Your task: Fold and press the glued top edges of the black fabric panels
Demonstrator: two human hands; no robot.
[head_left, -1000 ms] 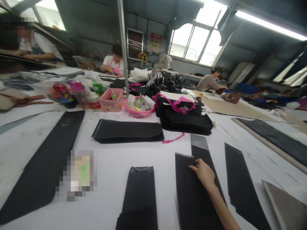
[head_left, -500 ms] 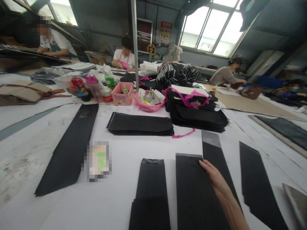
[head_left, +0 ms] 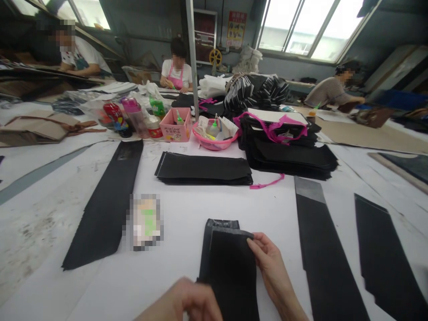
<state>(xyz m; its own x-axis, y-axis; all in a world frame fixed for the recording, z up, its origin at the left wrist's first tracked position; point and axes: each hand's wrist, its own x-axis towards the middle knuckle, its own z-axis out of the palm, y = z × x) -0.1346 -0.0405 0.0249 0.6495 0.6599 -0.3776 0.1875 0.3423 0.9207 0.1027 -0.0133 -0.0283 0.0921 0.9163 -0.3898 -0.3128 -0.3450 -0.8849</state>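
My right hand [head_left: 272, 263] pinches the top right corner of a black leather-like strip [head_left: 232, 267] between thumb and fingers. A paler grey band runs along that strip's top edge. It overlaps another black strip [head_left: 207, 227], whose shiny, creased top end sticks out above and to the left. At the bottom of the view, my left hand [head_left: 187, 298] is bent and blurred beside the lower left edge of the strips. Its fingertips are hidden, so I cannot see whether it grips anything.
More black strips lie to the left [head_left: 107, 200] and right [head_left: 324, 240] on the white table. A stack of black pieces [head_left: 203, 168] is ahead, with a pink basket [head_left: 214, 141], a pink box [head_left: 175, 129] and bottles behind. A pixelated item [head_left: 147, 220] lies left. Several people work beyond.
My right hand has moved left with the black strip, laying it over the other strip. My left hand has come into view at the bottom. The camera view has shifted slightly.
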